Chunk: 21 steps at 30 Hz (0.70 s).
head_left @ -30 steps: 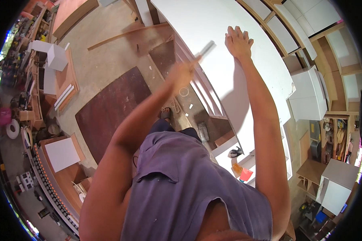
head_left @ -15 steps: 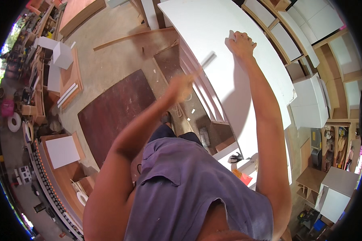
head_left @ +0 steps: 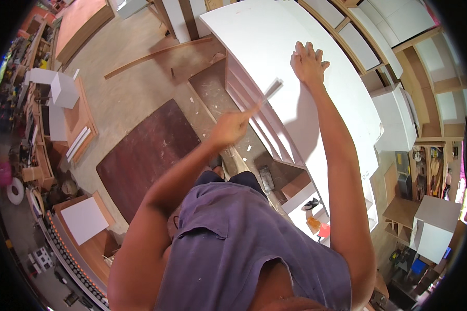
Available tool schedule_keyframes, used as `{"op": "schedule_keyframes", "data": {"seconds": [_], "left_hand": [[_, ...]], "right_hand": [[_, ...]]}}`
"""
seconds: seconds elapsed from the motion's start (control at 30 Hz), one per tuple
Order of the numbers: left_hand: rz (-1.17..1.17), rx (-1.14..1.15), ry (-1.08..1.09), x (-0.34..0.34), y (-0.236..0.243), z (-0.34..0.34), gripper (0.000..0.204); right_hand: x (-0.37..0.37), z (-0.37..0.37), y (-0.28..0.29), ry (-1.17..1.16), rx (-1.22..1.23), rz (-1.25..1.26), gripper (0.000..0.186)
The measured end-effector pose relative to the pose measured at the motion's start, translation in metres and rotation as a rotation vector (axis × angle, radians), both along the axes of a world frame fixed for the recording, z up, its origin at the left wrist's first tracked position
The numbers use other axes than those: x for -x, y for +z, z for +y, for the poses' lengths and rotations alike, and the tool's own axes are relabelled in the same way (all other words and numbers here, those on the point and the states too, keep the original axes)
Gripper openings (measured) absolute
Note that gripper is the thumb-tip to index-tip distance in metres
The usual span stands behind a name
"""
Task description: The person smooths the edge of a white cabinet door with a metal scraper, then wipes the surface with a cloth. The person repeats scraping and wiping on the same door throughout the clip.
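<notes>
My left hand is closed around the near end of a slim, flat grey tool, with the index finger stretched along it. The tool's tip is over the long left edge of a large white panel; whether it touches that edge, and its exact kind, I cannot make out. On the panel's top, my right hand lies flat with spread fingers and holds nothing. Below the panel's left side run the pale shelves of the cabinet it tops.
A dark red-brown board lies on the floor at left. A long wooden strip lies beyond it. Small orange and red items and a black object sit by the panel's near end. Cabinet frames stand at right.
My left hand and the tool have shifted slightly nearer to me along the panel's edge. The right hand's fingers have straightened and spread out. The whole view has turned a little.
</notes>
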<state>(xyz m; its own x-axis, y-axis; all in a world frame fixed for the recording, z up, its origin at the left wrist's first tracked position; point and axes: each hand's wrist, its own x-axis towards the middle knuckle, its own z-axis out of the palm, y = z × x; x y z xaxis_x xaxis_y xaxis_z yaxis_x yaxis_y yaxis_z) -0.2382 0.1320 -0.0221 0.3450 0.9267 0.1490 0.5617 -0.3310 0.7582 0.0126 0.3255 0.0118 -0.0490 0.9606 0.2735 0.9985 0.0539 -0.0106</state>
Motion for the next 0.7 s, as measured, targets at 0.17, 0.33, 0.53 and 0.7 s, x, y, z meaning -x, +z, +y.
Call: {"op": "schedule_keyframes", "data": {"seconds": [0.17, 0.33, 0.53, 0.7], "left_hand": [[0.029, 0.094, 0.029, 0.003, 0.03, 0.042, 0.056], [0.044, 0.051, 0.06, 0.019, 0.023, 0.08, 0.061], [0.183, 0.147, -0.05, 0.034, 0.014, 0.06, 0.061], [0.101, 0.076, 0.098, 0.026, 0.027, 0.119, 0.063]], "right_hand": [[-0.002, -0.004, -0.013, 0.03, -0.115, -0.015, 0.035], [0.012, 0.001, 0.007, 0.022, 0.045, 0.03, 0.04], [-0.007, 0.003, -0.016, 0.028, -0.091, 0.027, 0.042], [0.011, 0.001, 0.011, -0.042, 0.146, -0.01, 0.052]]}}
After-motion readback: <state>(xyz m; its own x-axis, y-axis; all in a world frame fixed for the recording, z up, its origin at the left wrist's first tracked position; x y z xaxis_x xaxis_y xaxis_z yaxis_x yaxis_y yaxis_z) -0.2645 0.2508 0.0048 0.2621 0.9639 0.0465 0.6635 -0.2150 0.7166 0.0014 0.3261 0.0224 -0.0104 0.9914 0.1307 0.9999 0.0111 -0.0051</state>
